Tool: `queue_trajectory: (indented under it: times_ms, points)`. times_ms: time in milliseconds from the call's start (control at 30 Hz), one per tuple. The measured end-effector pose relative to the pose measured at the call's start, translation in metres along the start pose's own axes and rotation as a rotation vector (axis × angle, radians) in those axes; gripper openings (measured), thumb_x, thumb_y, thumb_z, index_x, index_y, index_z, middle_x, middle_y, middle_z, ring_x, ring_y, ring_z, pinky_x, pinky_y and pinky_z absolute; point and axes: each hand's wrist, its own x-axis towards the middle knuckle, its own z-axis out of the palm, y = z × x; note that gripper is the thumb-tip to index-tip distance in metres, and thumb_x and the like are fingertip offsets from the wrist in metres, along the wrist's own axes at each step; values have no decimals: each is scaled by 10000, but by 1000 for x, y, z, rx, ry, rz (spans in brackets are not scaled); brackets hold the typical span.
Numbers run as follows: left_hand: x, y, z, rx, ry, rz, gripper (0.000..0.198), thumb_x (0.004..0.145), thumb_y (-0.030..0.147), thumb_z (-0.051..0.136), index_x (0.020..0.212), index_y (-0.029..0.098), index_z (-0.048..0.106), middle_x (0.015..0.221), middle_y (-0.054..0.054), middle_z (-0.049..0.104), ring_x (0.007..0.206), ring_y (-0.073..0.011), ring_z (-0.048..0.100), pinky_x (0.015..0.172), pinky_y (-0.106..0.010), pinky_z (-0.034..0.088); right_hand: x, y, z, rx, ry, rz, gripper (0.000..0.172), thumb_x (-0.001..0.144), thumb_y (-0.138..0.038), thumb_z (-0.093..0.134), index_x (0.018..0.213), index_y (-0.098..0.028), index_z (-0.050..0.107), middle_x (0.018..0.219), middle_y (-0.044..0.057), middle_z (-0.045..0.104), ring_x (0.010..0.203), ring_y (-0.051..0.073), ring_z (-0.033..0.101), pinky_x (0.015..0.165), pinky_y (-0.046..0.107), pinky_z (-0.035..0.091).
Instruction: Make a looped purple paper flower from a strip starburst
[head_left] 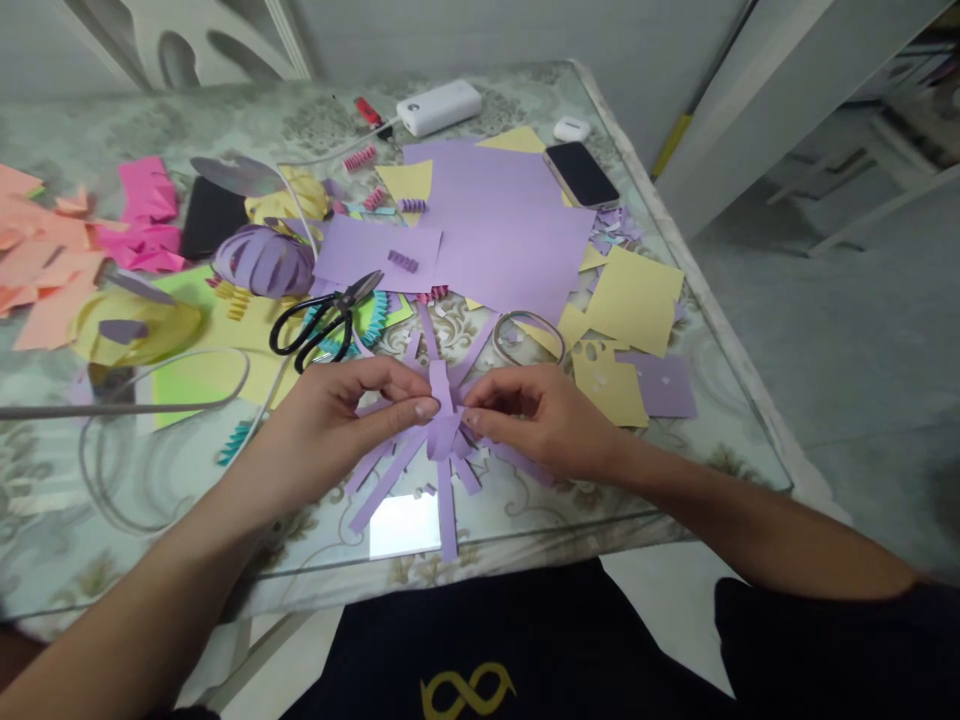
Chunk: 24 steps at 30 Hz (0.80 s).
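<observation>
Purple paper strips [447, 500] radiate like a star over the glass tabletop, close to the table's front edge. Above their middle, one strip [442, 437] curves up into a loop. My left hand [360, 410] pinches the loop's left side between thumb and forefinger. On the right side, my right hand [536, 415] pinches the purple paper with thumb and fingertips; exactly which strip it grips is partly hidden. Black-handled scissors [330, 318] lie with blades spread just beyond my left hand. A thin ring-shaped band [529, 335] rests behind my right hand.
Large purple paper [510, 220] and yellow sheets [637, 300] spread behind my hands. A phone [581, 175], white power bank [439, 107] and earphone case [571, 129] lie farther back. Paper balls [264, 258], pink paper [146, 215] and a looping white cable [247, 375] occupy the left side.
</observation>
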Motion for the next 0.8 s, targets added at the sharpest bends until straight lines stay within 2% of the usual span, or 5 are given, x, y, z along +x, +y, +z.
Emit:
queue_trajectory:
  times_ms: [267,600,800]
  points:
    - [-5,4,6,94,69,81,129,897,384,766,907,258,791,936,6,793,838,-167,716,789,-283,567,1,1,0,-9,-19,8,96,811,-259,744,832,-168,766,764,33,758,712,156,691,673,274,548]
    - [-5,3,8,155,47,113,147,911,411,748,935,276,799,953,1,796,855,-185,723,788,-301,575,0,1,-2,-30,-43,6,93,825,-255,742,840,-165,764,754,24,743,697,149,667,648,261,523]
    - [-5,4,9,124,32,128,68,913,344,756,927,290,795,953,19,793,861,-169,717,794,-297,556,0,-1,-1,-23,-48,8,72,816,-237,741,817,-167,760,728,11,728,671,133,648,626,246,504]
